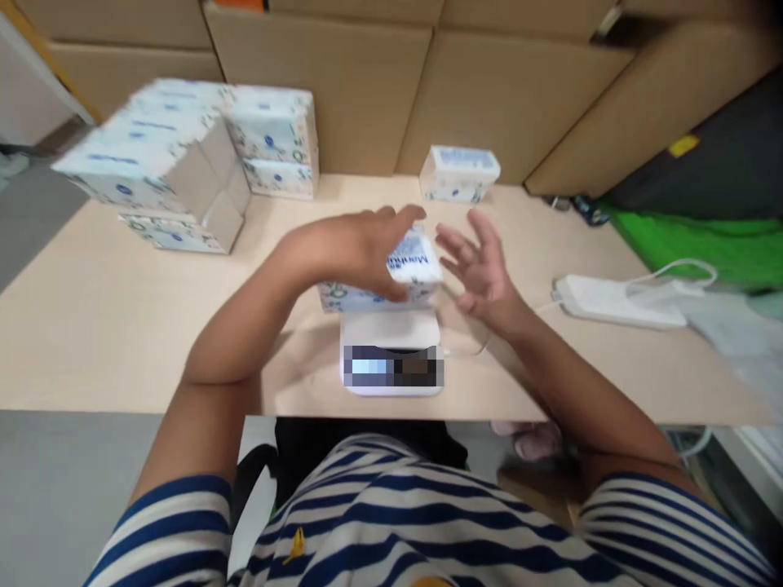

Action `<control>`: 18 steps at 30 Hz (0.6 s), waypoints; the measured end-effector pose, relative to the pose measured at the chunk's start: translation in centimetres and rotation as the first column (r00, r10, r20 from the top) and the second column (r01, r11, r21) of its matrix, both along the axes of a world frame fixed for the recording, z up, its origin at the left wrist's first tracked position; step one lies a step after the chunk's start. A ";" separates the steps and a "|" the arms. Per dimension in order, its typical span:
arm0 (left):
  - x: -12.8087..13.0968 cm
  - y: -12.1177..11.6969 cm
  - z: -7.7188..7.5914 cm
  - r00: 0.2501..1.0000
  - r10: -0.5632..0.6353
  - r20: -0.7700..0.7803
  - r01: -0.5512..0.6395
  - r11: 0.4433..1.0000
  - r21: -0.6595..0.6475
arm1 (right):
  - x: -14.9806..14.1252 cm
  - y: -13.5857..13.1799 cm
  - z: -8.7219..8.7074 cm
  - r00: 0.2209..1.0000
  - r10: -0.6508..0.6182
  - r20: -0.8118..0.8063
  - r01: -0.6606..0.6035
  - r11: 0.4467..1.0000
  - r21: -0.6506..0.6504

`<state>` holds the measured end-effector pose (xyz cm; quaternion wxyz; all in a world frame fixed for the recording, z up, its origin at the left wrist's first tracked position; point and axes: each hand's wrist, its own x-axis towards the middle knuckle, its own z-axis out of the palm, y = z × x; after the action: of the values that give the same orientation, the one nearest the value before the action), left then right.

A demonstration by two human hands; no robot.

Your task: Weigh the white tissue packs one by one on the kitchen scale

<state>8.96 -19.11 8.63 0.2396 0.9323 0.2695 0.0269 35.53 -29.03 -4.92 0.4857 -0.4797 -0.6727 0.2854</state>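
White pack (416,261), blue-printed, at scale (390,328) near middle of table's (91,342) front edge; full contact unclear. Left hand (346,249) curved over pack, clasping it, thumb on near side. Right hand (486,281) open, empty, fingers loosely bent, just beside right end. Pale wood tabletop; stack (147,171) toward back left corner, cartons (330,90) behind, power strip (612,302) toward right edge.
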 end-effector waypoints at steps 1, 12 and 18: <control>-0.4 -0.1 0.1 0.999 -0.042 0.016 0.042 0.999 0.014 | -0.9 0.2 1.1 0.999 0.032 0.036 -0.031 0.999 -0.027; -10.7 -1.9 5.5 0.796 0.109 0.596 -0.308 0.920 0.244 | -10.5 12.7 9.2 0.999 -0.049 -0.020 0.053 0.923 0.382; -14.7 -5.0 6.0 0.282 -0.116 0.952 -0.160 0.973 0.166 | -15.5 24.9 9.8 0.958 -0.233 -0.168 0.283 0.857 0.430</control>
<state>-5.71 -24.08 14.60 0.2434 0.7465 0.0798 0.6141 20.03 -4.09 4.84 0.6534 -0.4237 -0.6221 0.0803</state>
